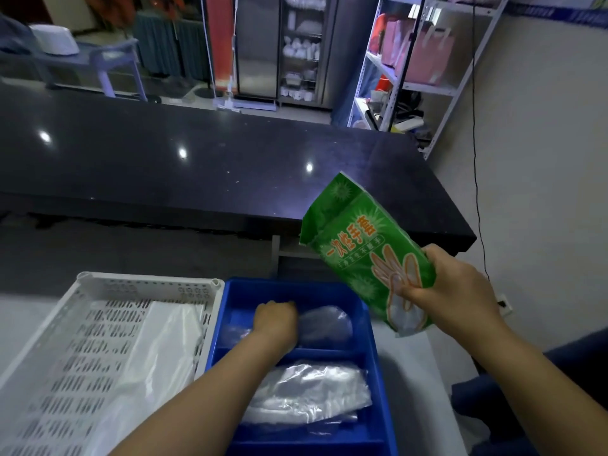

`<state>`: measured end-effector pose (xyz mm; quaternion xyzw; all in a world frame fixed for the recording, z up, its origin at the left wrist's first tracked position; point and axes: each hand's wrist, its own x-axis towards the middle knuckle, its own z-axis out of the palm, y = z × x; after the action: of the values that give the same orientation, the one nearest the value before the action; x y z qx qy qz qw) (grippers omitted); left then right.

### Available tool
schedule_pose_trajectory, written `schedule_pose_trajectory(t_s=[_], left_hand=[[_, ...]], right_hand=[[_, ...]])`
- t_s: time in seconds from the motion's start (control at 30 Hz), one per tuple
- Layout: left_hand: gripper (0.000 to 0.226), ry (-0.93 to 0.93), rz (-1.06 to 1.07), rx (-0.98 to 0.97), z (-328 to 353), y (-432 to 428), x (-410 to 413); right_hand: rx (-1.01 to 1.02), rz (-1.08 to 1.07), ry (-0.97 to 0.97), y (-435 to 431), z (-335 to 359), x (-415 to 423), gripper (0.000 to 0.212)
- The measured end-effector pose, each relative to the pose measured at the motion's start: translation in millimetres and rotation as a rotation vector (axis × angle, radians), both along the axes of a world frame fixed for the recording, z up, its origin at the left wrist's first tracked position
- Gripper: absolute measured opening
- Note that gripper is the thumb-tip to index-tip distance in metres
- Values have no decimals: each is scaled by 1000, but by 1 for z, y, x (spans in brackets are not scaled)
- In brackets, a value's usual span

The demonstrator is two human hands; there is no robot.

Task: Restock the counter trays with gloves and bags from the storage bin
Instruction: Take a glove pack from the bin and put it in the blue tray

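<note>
A blue divided tray (378, 350) lies in front of me. My left hand (274, 319) is down in its far compartment, fingers curled on a pile of clear gloves (324, 324). The near compartment holds clear plastic bags (309, 393). My right hand (450, 287) holds a green glove packet (365, 258) tilted above the tray's right edge, its open end pointing up and away. Left of the tray sits a white perforated bin (108, 284) with white bags (164, 350) inside.
A long black counter (197, 169) runs across behind the trays. A metal shelf rack (424, 70) with pink bags stands at the back right. A black cable (477, 159) hangs down the right wall. Dark blue fabric (539, 399) lies at the lower right.
</note>
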<state>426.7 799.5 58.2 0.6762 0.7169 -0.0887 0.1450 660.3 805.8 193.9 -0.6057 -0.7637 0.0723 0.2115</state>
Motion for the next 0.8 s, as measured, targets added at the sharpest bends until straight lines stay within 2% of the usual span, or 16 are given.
schedule_pose_trajectory(t_s=[0.2, 0.37, 0.5, 0.63, 0.8], left_hand=[[24, -52, 20, 43, 8, -9, -4], [31, 27, -100, 263, 36, -37, -13], [38, 41, -230, 484, 58, -84, -21], [41, 75, -261, 516, 54, -128, -28], [38, 71, -191, 579, 46, -155, -36]], right_hand=[[-20, 31, 10, 6, -3, 2, 32], [9, 83, -20, 11, -2, -11, 33], [68, 223, -60, 11, -5, -49, 30], [71, 399, -255, 12, -22, -88, 34], [-65, 504, -505, 24, -42, -101, 31]])
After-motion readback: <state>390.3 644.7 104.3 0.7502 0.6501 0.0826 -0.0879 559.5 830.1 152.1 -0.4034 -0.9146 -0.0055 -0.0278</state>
